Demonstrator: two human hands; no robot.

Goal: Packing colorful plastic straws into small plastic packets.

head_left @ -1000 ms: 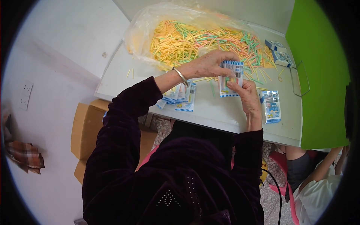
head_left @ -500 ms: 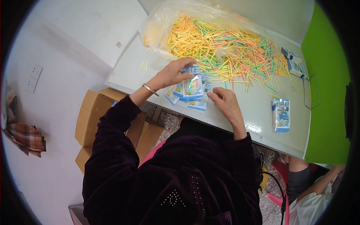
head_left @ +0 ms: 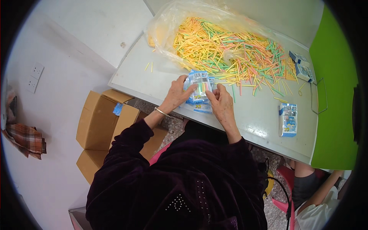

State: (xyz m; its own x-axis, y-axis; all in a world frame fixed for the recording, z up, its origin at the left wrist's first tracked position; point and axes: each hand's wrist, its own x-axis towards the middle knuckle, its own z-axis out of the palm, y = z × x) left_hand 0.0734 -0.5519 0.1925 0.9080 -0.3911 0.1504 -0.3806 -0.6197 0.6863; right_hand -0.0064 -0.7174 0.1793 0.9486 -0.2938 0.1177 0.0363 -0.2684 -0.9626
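Observation:
Near the table's front edge, a small pile of blue-and-white plastic packets (head_left: 198, 79) lies between my hands. Coloured sticks show through the clear window of the top one. My left hand (head_left: 177, 93) grips the left side of the pile, thumb over the front. On the opposite side, my right hand (head_left: 223, 104) pinches the packets' right edge with thumb and fingers. Part of the lower packets sticks out beneath. Beyond my hands lies a large heap of thin yellow, green and pink sticks (head_left: 230, 50) in an open clear plastic bag (head_left: 163, 28).
One separate packet (head_left: 288, 120) lies at the right of the table (head_left: 249, 111). More packets (head_left: 303, 71) sit by the green panel (head_left: 333, 92), near a wire stand (head_left: 322, 94). An open cardboard box (head_left: 94, 122) stands below left, and another person's arm (head_left: 322, 193) shows at lower right.
My right hand has moved left onto the packets. My left hand has dropped to their left side, and the spread packets are now gathered closer together.

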